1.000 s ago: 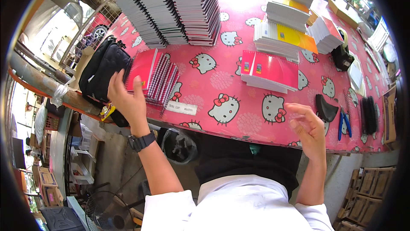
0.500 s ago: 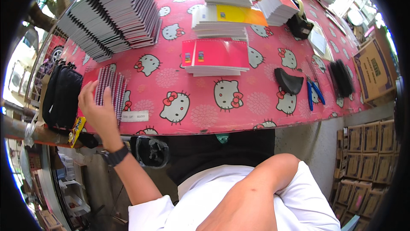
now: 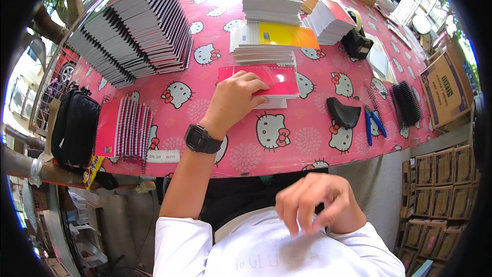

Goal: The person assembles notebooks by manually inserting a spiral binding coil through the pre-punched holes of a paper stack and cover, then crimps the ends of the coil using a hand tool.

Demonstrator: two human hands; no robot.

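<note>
A low stack of red-covered paper booklets [image 3: 282, 79] with punched holes along the far edge lies in the middle of the table. Over its left part, my left hand [image 3: 237, 95] curls its fingers on the top red booklet, the thumb by the near edge. My right hand [image 3: 318, 202] hovers in front of my shirt, below the table edge, its fingers loosely bent and apart, with nothing visible in them. To the left, several spiral-bound red notebooks [image 3: 108, 128] lie overlapped beside a black pouch [image 3: 77, 118].
Tall stacks of spiral-bound notebooks [image 3: 143, 26] stand at the far left. Behind the red booklets rise more paper stacks, one topped with a yellow-orange cover [image 3: 287, 35]. At right are a tape dispenser [image 3: 357, 41], a black curved piece [image 3: 344, 113], blue pliers [image 3: 374, 126], black spiral coils [image 3: 406, 104] and a carton [image 3: 446, 90].
My left hand has left the spiral-bound notebooks and moved right onto the red booklet stack. My right hand has come into view above my lap, where only the bent arm showed before.
</note>
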